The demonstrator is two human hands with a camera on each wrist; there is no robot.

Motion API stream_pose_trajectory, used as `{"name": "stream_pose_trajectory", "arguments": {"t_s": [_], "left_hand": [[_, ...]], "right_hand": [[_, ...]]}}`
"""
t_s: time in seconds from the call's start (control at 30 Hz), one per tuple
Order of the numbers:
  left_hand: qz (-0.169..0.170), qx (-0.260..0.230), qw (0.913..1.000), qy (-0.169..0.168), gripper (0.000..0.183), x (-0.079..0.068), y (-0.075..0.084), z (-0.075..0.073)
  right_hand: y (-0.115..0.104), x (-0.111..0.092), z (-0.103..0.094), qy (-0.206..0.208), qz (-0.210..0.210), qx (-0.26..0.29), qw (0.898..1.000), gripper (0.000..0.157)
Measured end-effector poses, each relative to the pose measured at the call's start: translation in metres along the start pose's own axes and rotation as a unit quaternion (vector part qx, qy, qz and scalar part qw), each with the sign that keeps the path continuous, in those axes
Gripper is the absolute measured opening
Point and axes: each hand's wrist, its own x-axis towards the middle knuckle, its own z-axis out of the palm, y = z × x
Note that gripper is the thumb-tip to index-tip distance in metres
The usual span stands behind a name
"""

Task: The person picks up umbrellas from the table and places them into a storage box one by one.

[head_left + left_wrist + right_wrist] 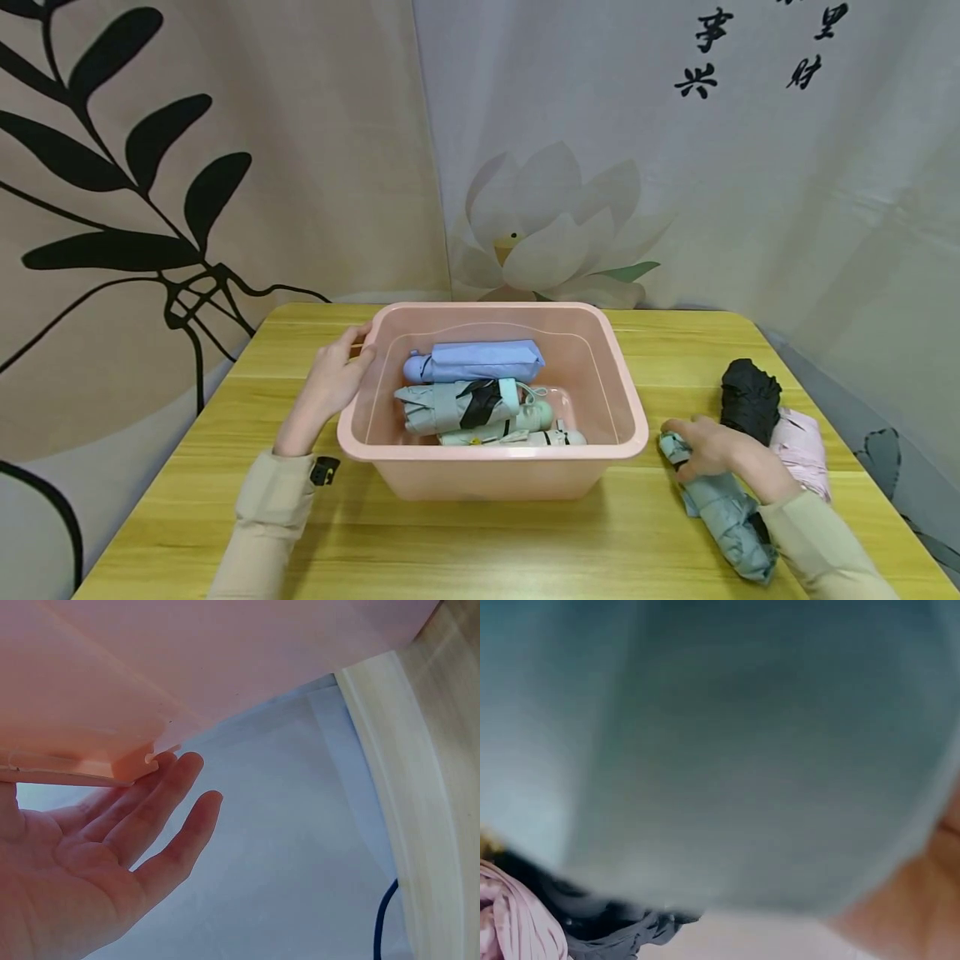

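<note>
A pink plastic basin stands mid-table. My left hand holds its left rim, fingers reaching under the lip in the left wrist view and thumb over the edge. Inside lie a blue folded umbrella, a pale teal one with a black band, a mint green one and a partly hidden white one. Right of the basin, my right hand grips a grey-teal folded umbrella near its upper end. That umbrella's blurred fabric fills most of the right wrist view.
Beyond my right hand, a black folded umbrella and a pale pink folded umbrella lie close together near the right edge of the wooden table. A printed curtain hangs behind the table.
</note>
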Motion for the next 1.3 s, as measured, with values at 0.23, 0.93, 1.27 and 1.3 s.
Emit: {"name": "stream_pose_trajectory", "arguments": {"t_s": [0.23,0.93,1.27,1.3], "left_hand": [[0.000,0.001,1.0000,0.000,0.049,0.001,0.000,0.000],[0.002,0.000,1.0000,-0.003,0.050,0.002,0.000,0.000],[0.000,0.001,1.0000,-0.003,0.050,0.001,0.000,0.000],[-0.001,0.001,1.0000,-0.003,0.050,0.000,0.000,0.000]], "right_hand": [[-0.004,0.000,0.001,0.005,-0.023,0.009,1.000,0.068],[-0.013,0.002,0.001,0.340,-0.155,-0.092,0.923,0.060],[-0.023,0.005,0.001,0.419,-0.174,-0.095,0.886,0.063],[-0.024,0.005,0.000,0.426,-0.174,-0.091,0.883,0.064]]}}
